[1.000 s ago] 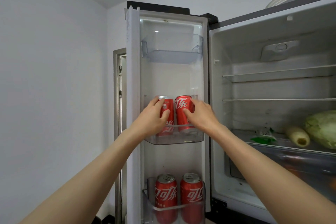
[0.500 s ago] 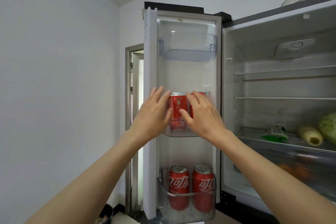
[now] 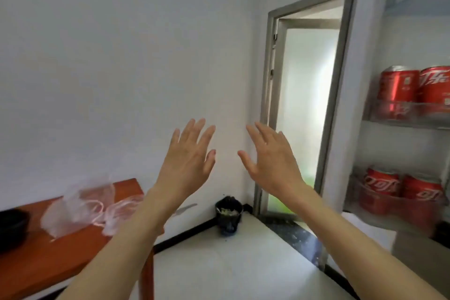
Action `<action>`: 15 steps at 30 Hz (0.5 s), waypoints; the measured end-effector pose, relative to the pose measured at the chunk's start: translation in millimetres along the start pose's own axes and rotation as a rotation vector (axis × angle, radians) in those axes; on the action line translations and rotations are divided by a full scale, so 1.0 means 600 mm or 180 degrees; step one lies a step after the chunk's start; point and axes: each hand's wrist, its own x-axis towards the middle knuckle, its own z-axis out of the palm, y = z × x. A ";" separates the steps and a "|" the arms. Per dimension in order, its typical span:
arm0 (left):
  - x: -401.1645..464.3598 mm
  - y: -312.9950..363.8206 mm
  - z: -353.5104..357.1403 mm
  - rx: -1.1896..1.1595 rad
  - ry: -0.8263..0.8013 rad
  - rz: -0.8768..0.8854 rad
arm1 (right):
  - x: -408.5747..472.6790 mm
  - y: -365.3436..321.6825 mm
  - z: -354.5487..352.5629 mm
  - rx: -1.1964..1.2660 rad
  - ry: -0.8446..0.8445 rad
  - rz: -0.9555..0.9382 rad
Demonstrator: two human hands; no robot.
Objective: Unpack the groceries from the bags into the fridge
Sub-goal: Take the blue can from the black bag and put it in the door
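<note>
While both hands, left (image 3: 187, 163) and right (image 3: 270, 163), hang spread and empty, red cans (image 3: 414, 91) in fridge door (image 3: 353, 80).

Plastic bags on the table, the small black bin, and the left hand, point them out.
plastic bags (image 3: 80, 212), head view, crumpled middle.
black bin (image 3: 229, 218), head view, front wall.
left hand (image 3: 188, 165), head view, back of hand.

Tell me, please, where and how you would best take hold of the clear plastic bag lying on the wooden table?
Probably by its loop handles, coming from above. The clear plastic bag lies slumped and crumpled on the wooden table, so the body offers no firm grip, while the handles splay on top. The left hand is open, empty and nearer the bag than the right hand.
</note>
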 end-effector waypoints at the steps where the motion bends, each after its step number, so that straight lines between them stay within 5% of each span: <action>1: -0.039 -0.031 -0.002 0.0046 -0.0114 -0.0135 | -0.014 -0.037 0.032 0.0113 -0.0107 0.0004; 15: -0.517 -0.353 0.003 0.0154 -0.1383 -0.2042 | -0.205 -0.439 0.369 0.1037 -0.1832 -0.0302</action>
